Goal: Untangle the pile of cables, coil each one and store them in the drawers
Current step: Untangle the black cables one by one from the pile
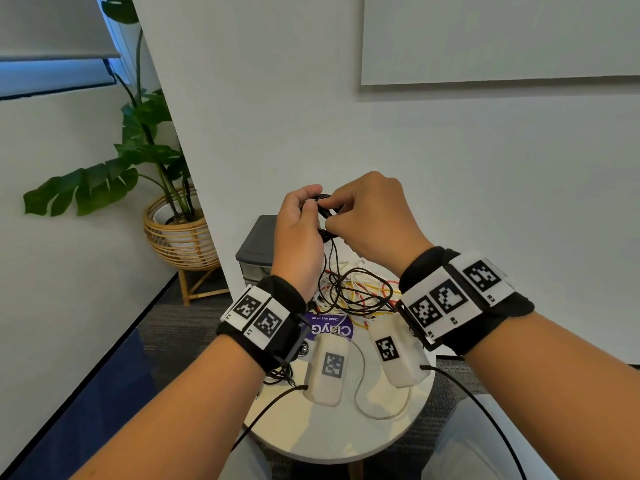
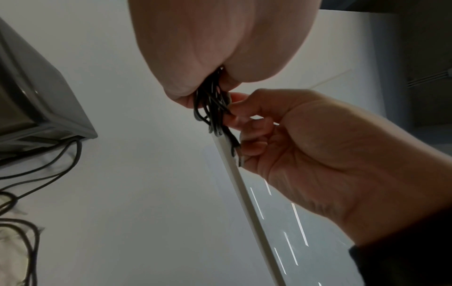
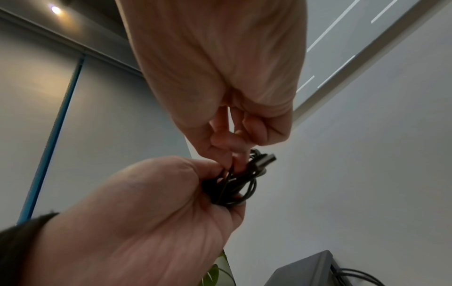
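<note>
We hold the black cable coil [image 1: 323, 216] up above the worktop [image 1: 339, 434], left hand [image 1: 299, 233] gripping its loops, right hand [image 1: 372, 220] pinching the strand beside it; its tail hangs straight down to the pile [image 1: 360, 292].

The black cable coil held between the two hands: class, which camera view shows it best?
The right wrist view: the black cable coil shows its loops and a plug end beside the left hand. The left wrist view shows only bunched strands; in the head view both hands mostly hide it.
</note>
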The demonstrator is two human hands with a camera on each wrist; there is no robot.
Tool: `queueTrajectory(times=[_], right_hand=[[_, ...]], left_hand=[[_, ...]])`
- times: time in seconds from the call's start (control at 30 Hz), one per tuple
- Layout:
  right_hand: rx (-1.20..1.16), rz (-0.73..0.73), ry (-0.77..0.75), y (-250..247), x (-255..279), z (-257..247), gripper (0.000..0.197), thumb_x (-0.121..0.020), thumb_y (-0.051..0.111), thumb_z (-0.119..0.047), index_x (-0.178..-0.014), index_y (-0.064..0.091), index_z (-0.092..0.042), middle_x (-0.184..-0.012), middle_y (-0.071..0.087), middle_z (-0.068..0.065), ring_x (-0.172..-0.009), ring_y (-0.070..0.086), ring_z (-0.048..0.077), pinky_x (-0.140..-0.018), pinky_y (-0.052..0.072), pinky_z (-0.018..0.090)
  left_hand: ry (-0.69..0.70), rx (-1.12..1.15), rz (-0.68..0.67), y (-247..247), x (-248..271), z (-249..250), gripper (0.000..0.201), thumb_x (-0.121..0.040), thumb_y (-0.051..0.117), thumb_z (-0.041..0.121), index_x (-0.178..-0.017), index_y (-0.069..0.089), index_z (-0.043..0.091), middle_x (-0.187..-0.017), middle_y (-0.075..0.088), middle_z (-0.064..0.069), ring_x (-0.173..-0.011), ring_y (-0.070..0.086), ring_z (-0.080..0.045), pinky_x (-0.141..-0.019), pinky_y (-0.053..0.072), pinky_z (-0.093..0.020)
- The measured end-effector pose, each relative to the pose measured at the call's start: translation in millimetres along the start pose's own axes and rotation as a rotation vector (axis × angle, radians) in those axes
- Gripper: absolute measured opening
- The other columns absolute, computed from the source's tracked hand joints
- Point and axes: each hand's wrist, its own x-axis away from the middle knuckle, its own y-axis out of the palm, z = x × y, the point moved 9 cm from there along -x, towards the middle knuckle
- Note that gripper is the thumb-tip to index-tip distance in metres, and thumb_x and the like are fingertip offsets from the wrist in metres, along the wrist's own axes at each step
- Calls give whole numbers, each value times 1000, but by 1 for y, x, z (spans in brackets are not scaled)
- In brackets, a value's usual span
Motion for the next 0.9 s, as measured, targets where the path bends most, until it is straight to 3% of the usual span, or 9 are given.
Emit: queueTrajectory(times=[0.17,0.27,0.33,0.47,0.57,0.67,0.77,0.83,0.9], right_hand=[[23,17,-23,2,4,-4,25,-83,70,-10,-104,81,-19,-71,63,-8,-67,58,8,-62,44,15],[-8,18,-14,4,6,-2,23,-85,70,-11,-102,81,-20,-63,59,-14,-54,55,3,-57,39,14],[-64,30,3,3,8,3,22,-85,71,-11,-102,81,-20,-58,58,-18,-50,56,1,-57,42,16],[-128,55,22,4,10,6,20,-87,74,-12,-105,79,-18,-68,68,-4,-62,65,12,-63,52,21],[-94,66,4,7,10,4,18,-86,73,-11,-103,77,-18,-67,64,-7,-59,60,5,-59,47,9],[-90,97,-1,6,10,4,21,-84,71,-9,-101,73,-21,-63,63,-7,-56,58,3,-57,41,2],[-68,112,-33,4,12,1,14,-83,70,-9,-91,70,-19,-61,62,-7,-56,57,4,-56,39,4],[-15,115,-61,4,13,-3,9,-83,70,-10,-87,72,-19,-63,60,-11,-59,56,5,-59,38,7],[22,113,-88,4,13,-7,8,-83,70,-10,-86,74,-16,-65,61,-9,-64,59,12,-65,47,20]], left_hand=[[-14,-1,-8,-2,0,0,32,-109,35,9,-120,64,19,-120,63,-11,-91,59,-12,-69,54,-17],[-40,32,-61,-3,0,-3,32,-109,39,12,-120,69,16,-121,65,-19,-101,60,-24,-88,54,-35],[-53,49,-85,-5,-1,-3,31,-109,42,13,-122,69,13,-118,68,-14,-110,62,-27,-100,51,-44],[-39,26,-59,-8,-1,1,31,-108,43,12,-117,72,20,-120,70,-4,-120,62,-24,-109,48,-50],[-55,40,-47,-7,0,0,32,-108,42,11,-119,71,19,-127,67,-6,-123,61,-24,-107,51,-49],[-61,76,-56,-7,0,-1,33,-108,41,10,-122,71,15,-125,68,-10,-111,64,-23,-105,51,-51],[-72,101,-49,-7,0,-2,34,-109,40,11,-124,70,12,-116,67,-15,-93,59,-19,-94,55,-42],[-73,110,-49,-6,0,-3,34,-109,39,11,-123,70,13,-114,66,-15,-95,58,-22,-87,55,-38],[-57,104,-51,-5,2,-3,35,-109,38,10,-121,70,15,-119,68,-14,-101,60,-25,-90,56,-41]])
